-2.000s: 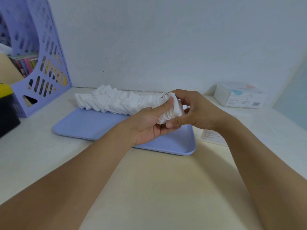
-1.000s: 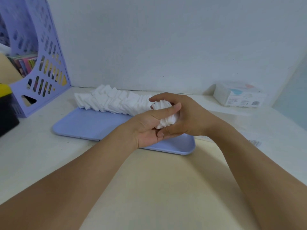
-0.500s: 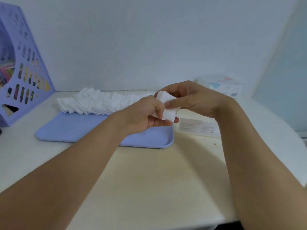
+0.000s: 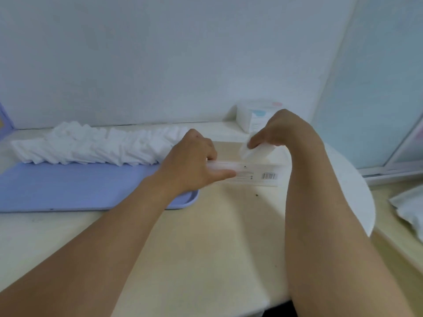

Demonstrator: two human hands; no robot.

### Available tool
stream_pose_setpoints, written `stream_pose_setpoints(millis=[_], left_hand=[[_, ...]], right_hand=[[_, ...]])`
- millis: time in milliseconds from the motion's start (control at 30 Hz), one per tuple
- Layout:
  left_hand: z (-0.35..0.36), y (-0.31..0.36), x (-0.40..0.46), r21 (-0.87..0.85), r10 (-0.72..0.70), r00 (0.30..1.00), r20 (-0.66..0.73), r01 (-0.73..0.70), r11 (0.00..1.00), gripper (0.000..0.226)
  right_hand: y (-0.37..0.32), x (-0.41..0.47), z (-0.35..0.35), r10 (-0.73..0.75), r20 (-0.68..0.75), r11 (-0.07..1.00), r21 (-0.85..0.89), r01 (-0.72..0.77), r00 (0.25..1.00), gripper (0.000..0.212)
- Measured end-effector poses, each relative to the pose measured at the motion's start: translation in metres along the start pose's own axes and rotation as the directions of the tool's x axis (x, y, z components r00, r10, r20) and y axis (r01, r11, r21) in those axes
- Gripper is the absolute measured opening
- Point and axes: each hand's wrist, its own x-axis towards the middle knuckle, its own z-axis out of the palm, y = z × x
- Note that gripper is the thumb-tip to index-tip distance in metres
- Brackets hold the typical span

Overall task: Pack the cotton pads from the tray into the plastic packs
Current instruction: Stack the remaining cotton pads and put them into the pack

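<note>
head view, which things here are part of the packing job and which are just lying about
Part of the job:
cotton pad row
blue tray
clear plastic pack
pad stack

Lying about:
white box
soft packet

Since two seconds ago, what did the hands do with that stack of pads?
The stack passed to the right hand alone, which holds the cotton pad stack further right, beside the tray. The left hand let go and now grips the flat plastic pack. The row of pads stayed on the tray.
</note>
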Motion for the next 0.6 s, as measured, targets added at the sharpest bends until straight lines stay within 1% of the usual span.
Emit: stream_pose_setpoints(millis=[67,133,267,333,367,467,600], left_hand=[[0.002,0.0,0.0,-0.01,-0.043,0.998,-0.045,0.042,0.999,0.069],[0.003,0.002,-0.004,-0.054,-0.081,0.995,-0.064,0.077,0.996,0.071],[0.002,0.009,-0.008,-0.074,-0.09,0.994,-0.056,0.085,0.994,0.066],[0.003,0.012,-0.009,-0.059,-0.09,0.994,-0.059,0.086,0.995,0.063],[0.003,0.012,-0.009,-0.053,-0.084,0.994,-0.066,0.081,0.995,0.063],[0.004,0.015,-0.008,-0.023,-0.077,0.995,-0.07,0.076,0.997,0.063],[0.005,0.014,-0.009,-0.015,-0.078,0.994,-0.077,0.077,0.997,0.059]], right_hand=[[0.0,0.006,0.01,-0.009,-0.043,1.0,-0.028,0.007,0.999,0.051],[0.0,0.01,0.019,-0.021,-0.079,0.999,-0.045,0.017,0.997,0.052],[-0.002,0.019,0.035,-0.038,-0.181,0.999,-0.008,0.038,0.983,0.054],[-0.001,0.024,0.039,-0.039,-0.208,0.999,-0.018,0.036,0.977,0.05],[0.001,0.027,0.04,-0.03,-0.217,0.999,-0.032,0.023,0.976,0.051],[0.008,0.029,0.039,0.038,-0.199,0.999,-0.022,-0.043,0.979,0.073],[0.001,0.019,0.034,0.005,-0.104,0.996,-0.091,-0.015,0.995,0.074]])
